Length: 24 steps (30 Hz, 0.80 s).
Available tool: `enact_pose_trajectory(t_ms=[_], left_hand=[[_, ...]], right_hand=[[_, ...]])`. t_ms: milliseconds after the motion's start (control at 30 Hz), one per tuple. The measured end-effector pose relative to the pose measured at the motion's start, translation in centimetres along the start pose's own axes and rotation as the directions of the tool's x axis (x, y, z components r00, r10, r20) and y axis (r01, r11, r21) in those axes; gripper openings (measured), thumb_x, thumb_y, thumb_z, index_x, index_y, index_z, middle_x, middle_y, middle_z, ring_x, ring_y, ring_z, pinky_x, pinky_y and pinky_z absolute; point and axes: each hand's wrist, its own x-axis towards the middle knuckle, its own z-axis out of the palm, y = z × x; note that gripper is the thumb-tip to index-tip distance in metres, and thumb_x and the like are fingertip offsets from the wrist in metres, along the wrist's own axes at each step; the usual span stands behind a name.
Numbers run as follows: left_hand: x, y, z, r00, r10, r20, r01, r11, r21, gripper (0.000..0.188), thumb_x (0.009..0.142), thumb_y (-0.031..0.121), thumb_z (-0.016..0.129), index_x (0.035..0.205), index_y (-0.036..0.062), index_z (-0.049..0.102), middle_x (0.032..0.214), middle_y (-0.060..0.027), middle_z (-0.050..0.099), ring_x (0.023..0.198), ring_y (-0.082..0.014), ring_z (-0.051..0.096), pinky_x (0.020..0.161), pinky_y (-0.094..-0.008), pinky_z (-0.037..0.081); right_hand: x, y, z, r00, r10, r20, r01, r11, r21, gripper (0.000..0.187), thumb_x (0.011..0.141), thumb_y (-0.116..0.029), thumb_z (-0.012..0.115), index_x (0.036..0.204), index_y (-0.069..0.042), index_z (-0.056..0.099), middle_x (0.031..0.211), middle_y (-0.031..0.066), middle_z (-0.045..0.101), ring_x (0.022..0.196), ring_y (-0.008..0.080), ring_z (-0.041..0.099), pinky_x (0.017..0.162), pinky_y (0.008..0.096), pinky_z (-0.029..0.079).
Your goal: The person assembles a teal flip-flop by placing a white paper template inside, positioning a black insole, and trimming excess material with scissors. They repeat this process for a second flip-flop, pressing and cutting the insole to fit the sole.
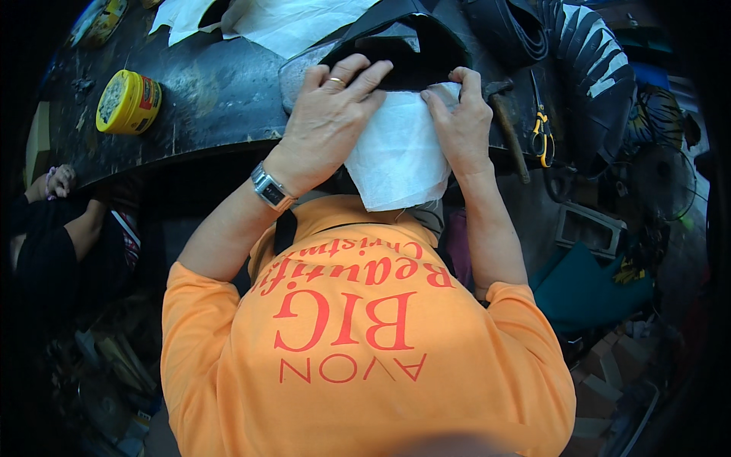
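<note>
A piece of white cloth [400, 156] hangs over the near table edge, its loose lower end above my lap. Beyond its top edge stands a curved black sheet piece [449, 46], bent into an arch with a dark hollow inside. My left hand [335, 114] grips the cloth's upper left edge, fingers bent over it beside the black piece; its thumb is hidden. At the upper right corner, my right hand [464, 122] pinches the cloth between its thumb and curled fingers. Both hands rest close to the table's front edge.
On the dark table [205, 99] stand a yellow tub [128, 103] at left and more white cloth [297, 23] behind. A hammer [509, 133], yellow-handled scissors [542, 133] and a black roll [510, 30] lie right. Another person's hand [59, 181] shows far left.
</note>
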Motion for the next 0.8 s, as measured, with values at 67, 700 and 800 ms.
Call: enact_pose_trajectory(t_ms=[67,700,800], left_hand=[[0.7,0.3,-0.3,0.987,0.051,0.151,-0.053,0.999,0.008,0.029,0.088,0.005,0.062,0.116,0.0030,0.072,0.130,-0.0123,0.064,0.123,-0.0249,0.058,0.106,-0.0431,0.037],[1.6,2.4,4.3,0.949,-0.314,0.034,0.287,0.813,-0.507,0.051,0.105,0.027,0.050,0.143,-0.0069,0.047,0.147,-0.0275,0.047,0.141,-0.0384,0.042,0.118,-0.0442,0.032],[0.3,1.2,1.8,0.936,-0.351,0.012,0.179,0.447,-0.877,0.057,0.105,0.030,0.050,0.149,-0.0061,0.041,0.150,-0.0231,0.047,0.143,-0.0331,0.042,0.120,-0.0427,0.031]], right_hand=[[0.1,-0.1,-0.2,1.000,0.014,0.014,-0.014,1.000,0.026,0.044,0.090,-0.015,0.075,0.126,-0.002,0.053,0.113,0.0241,0.070,0.101,0.0410,0.072,0.089,0.0430,0.058],[0.0,-1.1,-2.9,0.866,0.178,0.467,-0.500,0.294,0.815,0.036,0.092,-0.008,0.068,0.126,0.001,0.061,0.108,0.0080,0.069,0.092,0.0130,0.068,0.081,0.0256,0.055],[-1.2,-4.6,-2.7,0.917,-0.245,0.315,-0.157,0.505,0.849,0.056,0.091,-0.021,0.072,0.140,-0.003,0.052,0.137,0.0157,0.055,0.134,0.0242,0.049,0.114,0.0384,0.037]])
